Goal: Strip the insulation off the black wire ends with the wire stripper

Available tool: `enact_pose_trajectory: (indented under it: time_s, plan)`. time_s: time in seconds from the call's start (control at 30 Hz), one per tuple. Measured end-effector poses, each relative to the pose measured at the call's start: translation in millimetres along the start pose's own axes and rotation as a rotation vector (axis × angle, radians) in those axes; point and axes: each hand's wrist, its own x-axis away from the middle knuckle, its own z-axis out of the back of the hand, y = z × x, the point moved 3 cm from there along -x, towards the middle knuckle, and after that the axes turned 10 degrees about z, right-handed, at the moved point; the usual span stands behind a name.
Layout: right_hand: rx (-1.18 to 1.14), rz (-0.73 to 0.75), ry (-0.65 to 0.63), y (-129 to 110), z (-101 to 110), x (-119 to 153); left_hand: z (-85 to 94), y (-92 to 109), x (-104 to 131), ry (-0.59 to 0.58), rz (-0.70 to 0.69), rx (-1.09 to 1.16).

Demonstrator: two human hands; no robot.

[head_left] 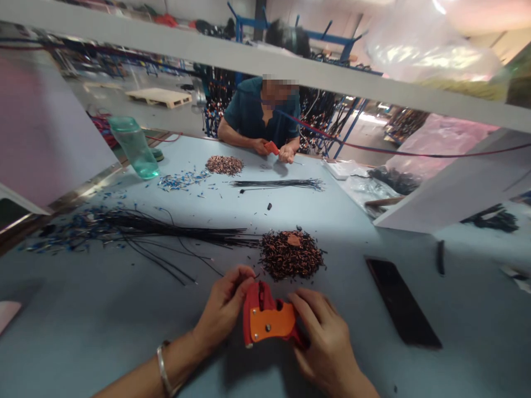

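My right hand [326, 337] is wrapped round the handle of a red and orange wire stripper [271, 321], held above the table. Beside the tool's jaws, my left hand [226, 304] has thumb and forefinger pinched together on a thin dark wire [256, 276], of which only a short end shows. Just beyond the stripper lies a heap of short black and copper-coloured wire scraps [292, 257]. To the left of that heap stretches a bundle of long black wires [182, 232], with blue ends at its far left.
A phone [402, 301] lies on the right. Across the table a co-worker [261, 116] holds a similar red tool [271, 147]. A green bottle [135, 148] stands at the back left. A second wire bundle [277, 184] and a copper scrap heap [224, 165] lie farther off.
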Motion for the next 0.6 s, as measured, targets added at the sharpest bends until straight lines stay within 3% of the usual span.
enact_pose_trajectory:
  time_s: [0.17, 0.33, 0.6]
  plan:
    - [0.011, -0.047, -0.057, 5, -9, 9, -2.2, 2, -4, -0.053, 0.078, 0.110]
    - [-0.050, -0.109, -0.078, 8, -10, 13, -5.8, 8, -3, -0.145, 0.064, 0.129]
    - [-0.077, -0.107, -0.092, 7, -11, 10, -7.2, 5, -2, -0.182, 0.165, 0.176]
